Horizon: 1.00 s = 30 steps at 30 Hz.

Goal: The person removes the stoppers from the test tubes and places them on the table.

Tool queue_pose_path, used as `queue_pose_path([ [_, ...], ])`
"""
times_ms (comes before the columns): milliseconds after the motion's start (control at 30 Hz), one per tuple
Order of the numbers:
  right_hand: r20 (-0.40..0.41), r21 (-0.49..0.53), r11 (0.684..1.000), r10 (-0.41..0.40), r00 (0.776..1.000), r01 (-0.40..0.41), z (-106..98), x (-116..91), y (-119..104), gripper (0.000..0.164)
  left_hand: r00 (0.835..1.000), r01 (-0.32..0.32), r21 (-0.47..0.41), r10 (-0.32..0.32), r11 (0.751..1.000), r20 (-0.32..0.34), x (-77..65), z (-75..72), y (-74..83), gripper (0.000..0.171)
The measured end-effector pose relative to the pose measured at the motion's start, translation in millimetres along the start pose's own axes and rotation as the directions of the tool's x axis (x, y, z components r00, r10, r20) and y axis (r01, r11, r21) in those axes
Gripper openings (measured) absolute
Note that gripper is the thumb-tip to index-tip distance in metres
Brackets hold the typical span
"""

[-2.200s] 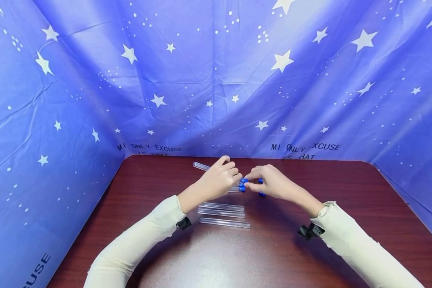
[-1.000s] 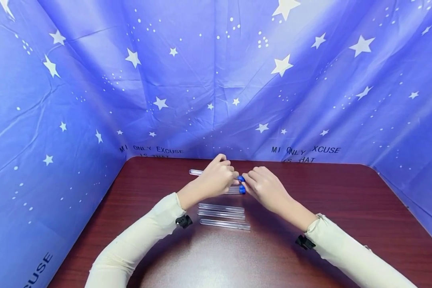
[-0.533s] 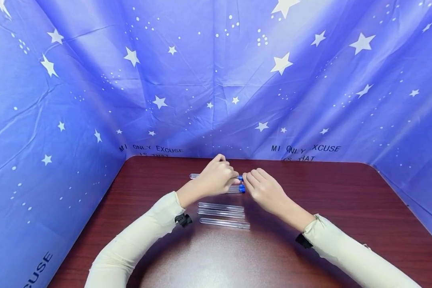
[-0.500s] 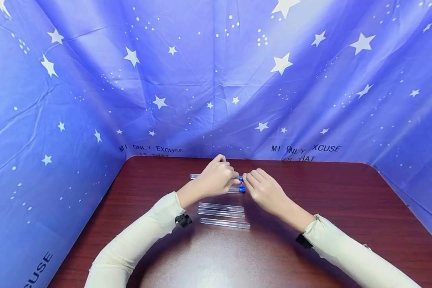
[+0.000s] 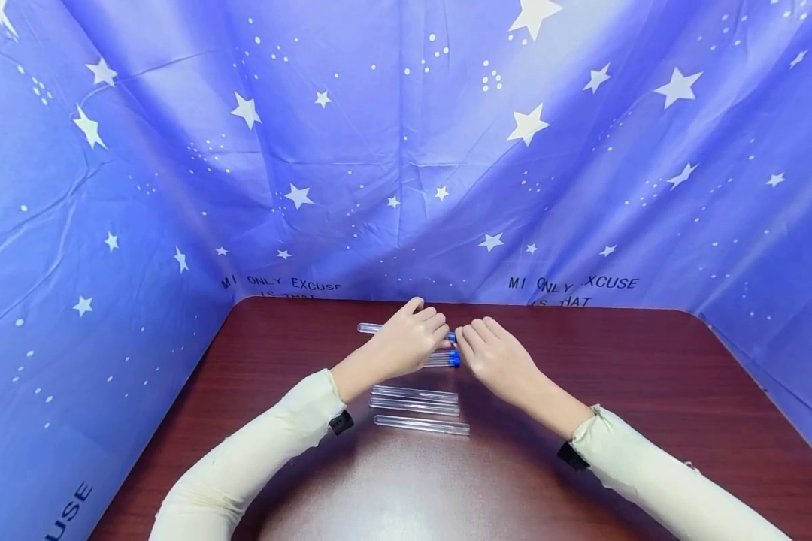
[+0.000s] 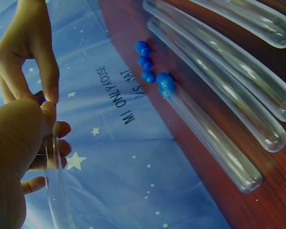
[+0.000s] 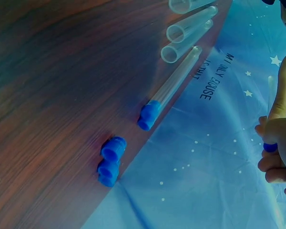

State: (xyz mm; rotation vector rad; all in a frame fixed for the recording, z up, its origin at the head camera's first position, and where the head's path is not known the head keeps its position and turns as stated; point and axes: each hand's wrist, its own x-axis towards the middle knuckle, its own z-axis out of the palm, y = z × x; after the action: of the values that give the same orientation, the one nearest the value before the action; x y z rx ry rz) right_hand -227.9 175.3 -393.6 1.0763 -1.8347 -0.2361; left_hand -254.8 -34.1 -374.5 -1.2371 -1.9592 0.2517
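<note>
In the head view my left hand point(image 5: 406, 342) holds a clear test tube point(image 5: 368, 327) above the table, its rounded end pointing left. At the tube's other end sits a blue cap point(image 5: 451, 337), which my right hand point(image 5: 497, 357) pinches between thumb and fingers. The right wrist view also shows this blue cap point(image 7: 270, 147) in the fingertips. How far the cap is on the tube is hidden by the fingers. Below the hands lie capped test tubes point(image 5: 441, 361), side by side. Nearer the front are 3 uncapped test tubes point(image 5: 419, 425).
Several loose blue caps point(image 7: 113, 149) stand on the dark red wooden table point(image 5: 616, 361) beyond the capped tubes; in the head view my right hand hides them. A blue star-patterned cloth point(image 5: 406, 150) surrounds the table at the back and sides.
My right hand has come from beside the loose caps to the end of the held test tube and stays there pinching the cap. Both hands have barely moved over the last half second.
</note>
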Motion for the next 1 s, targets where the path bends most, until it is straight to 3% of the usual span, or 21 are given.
queue_pose_path([
  [167, 0.064, -0.056, 0.998, 0.008, 0.998, -0.005, 4, -5, 2, 0.030, 1.000, 0.001, 0.021, -0.001, 1.000, -0.004, -1.2, 3.5, 0.7, 0.024],
  [300, 0.068, -0.039, 0.999, 0.000, 0.998, 0.003, 6, -7, 4, 0.030, 1.000, -0.006, 0.023, 0.007, 1.000, -0.009, -1.5, 3.2, -0.4, 0.022],
  [500, 0.045, 0.089, 0.996, -0.023, 0.999, 0.019, 8, -7, 8, 0.029, 0.998, -0.056, -0.022, 0.056, 0.998, -0.017, -1.7, 0.3, -3.0, 0.020],
  [633, 0.043, 0.214, 0.977, -0.021, 0.999, 0.012, 8, -7, 12, 0.023, 0.997, -0.073, -0.113, 0.073, 0.991, -0.003, 0.0, -1.2, -5.4, 0.018],
  [800, 0.100, 0.327, 0.945, -0.004, 0.995, -0.029, 7, -5, 16, 0.012, 0.997, -0.039, -0.246, 0.054, 0.968, 0.053, 2.7, -2.0, -9.5, 0.017],
  [1000, 0.146, 0.411, 0.909, 0.006, 0.989, -0.066, 3, -1, 21, 0.011, 0.997, -0.002, -0.312, 0.025, 0.950, 0.070, 3.4, -2.9, -11.6, 0.018],
])
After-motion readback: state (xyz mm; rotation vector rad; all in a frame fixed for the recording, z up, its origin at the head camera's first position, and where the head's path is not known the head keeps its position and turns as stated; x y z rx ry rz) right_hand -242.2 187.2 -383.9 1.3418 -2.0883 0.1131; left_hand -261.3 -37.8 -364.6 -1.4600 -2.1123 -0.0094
